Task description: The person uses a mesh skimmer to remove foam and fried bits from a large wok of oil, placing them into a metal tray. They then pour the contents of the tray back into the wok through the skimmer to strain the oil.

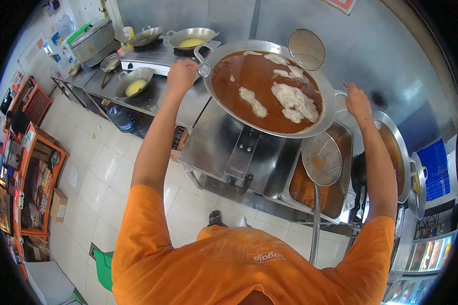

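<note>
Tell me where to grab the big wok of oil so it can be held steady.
Grip the big wok by its two loop handles at opposite rims, one from each side. The left hand is at the left handle, the right hand by the right handle. Both keep clear of the oil.

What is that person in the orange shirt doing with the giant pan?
A person in an orange shirt grips a big wok of brown oil by both handles, left hand on one side, right hand on the other. Pale pieces of batter float in the oil. A round wire skimmer rests on the far rim, and another skimmer lies over a tray of fried crumbs below.
</note>
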`<state>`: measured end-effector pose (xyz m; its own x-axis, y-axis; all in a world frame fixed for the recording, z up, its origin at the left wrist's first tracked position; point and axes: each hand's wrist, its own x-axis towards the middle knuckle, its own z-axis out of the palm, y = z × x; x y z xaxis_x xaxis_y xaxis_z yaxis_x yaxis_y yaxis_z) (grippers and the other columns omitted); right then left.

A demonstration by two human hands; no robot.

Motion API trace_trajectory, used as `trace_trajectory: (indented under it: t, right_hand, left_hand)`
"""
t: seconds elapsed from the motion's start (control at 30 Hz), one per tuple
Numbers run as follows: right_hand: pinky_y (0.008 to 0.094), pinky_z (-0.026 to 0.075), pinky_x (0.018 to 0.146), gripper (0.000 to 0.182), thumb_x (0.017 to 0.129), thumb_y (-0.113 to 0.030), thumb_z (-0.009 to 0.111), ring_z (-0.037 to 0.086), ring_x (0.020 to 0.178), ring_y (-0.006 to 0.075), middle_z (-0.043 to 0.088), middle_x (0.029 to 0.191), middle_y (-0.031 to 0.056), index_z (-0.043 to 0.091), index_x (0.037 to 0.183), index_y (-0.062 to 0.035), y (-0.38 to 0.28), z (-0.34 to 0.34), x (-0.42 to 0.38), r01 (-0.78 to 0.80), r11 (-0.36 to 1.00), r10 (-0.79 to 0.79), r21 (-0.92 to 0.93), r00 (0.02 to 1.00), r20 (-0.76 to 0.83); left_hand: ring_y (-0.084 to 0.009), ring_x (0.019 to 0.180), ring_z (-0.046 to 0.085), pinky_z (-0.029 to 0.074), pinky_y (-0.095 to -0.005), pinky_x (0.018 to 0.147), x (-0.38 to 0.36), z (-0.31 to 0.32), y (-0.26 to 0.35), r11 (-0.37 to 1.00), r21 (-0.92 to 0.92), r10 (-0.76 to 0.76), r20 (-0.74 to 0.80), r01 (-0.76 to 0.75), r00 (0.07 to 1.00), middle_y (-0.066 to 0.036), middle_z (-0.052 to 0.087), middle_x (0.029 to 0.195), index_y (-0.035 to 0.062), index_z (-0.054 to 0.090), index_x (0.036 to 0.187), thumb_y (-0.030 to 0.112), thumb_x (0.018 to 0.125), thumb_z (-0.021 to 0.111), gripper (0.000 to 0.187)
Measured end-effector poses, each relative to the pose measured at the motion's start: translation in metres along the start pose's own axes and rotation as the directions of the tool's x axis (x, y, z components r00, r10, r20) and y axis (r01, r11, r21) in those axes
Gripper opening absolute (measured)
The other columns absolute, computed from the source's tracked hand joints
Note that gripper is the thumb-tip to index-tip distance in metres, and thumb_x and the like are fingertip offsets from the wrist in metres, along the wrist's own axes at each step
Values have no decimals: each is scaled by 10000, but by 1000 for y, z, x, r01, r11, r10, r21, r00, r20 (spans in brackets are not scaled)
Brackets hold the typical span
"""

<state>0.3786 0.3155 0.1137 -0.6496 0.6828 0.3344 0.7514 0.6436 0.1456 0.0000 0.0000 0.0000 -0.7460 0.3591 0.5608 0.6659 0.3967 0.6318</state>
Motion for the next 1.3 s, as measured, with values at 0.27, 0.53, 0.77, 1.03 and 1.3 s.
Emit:
trace_trajectory:
  t: [0.27, 0.53, 0.77, 1.03, 1.3]
  right_hand:
    - [497, 448, 771, 258, 768, -80, 465, 556, 899, 424, 590, 921, 251, 505, 1019, -34, -37, 10, 23, -31, 999, 32, 38, 999, -4]
    - [480, 467, 757, 266, 790, -81, 447, 576, 876, 415, 594, 933, 242, 502, 1047, -45, -45, 1, 23, -65, 996, 66, -68, 998, 15]
    - [456, 479, 757, 272, 835, -95, 418, 590, 877, 382, 599, 929, 220, 519, 1082, -43, -49, -6, 20, -43, 992, 40, -116, 999, -28]
    - [433, 482, 771, 263, 859, -113, 380, 583, 906, 358, 595, 972, 201, 572, 1017, -30, -37, 22, 43, -34, 987, 39, -157, 999, 28]
    - [425, 491, 780, 257, 844, -109, 419, 589, 942, 336, 594, 1007, 202, 580, 1027, -30, -50, 43, 37, 75, 984, -28, -159, 959, 284]
  left_hand:
    - [-320, 825, 565, 443, -441, 732, 72, 21, -24, 937, 235, 188, 280, -257, 941, -99, 640, 811, 131, 682, 755, 227, 723, 582, 142]
    - [-308, 887, 512, 391, -436, 763, 79, 42, -29, 827, 352, 292, 399, -439, 869, -79, 630, 804, 165, 681, 705, 208, 736, 545, 146]
    - [-310, 901, 502, 380, -438, 776, 80, 37, -24, 862, 250, 295, 460, -441, 838, -73, 628, 814, 170, 681, 696, 197, 726, 548, 138]
    - [-339, 891, 524, 415, -461, 777, 81, 38, -25, 866, 310, 227, 455, -393, 861, -114, 631, 840, 161, 681, 769, 252, 744, 555, 157]
    - [-398, 919, 512, 405, -484, 812, 80, 42, -43, 880, 216, 243, 559, -422, 793, -137, 627, 934, 178, 682, 870, 304, 803, 493, 237]
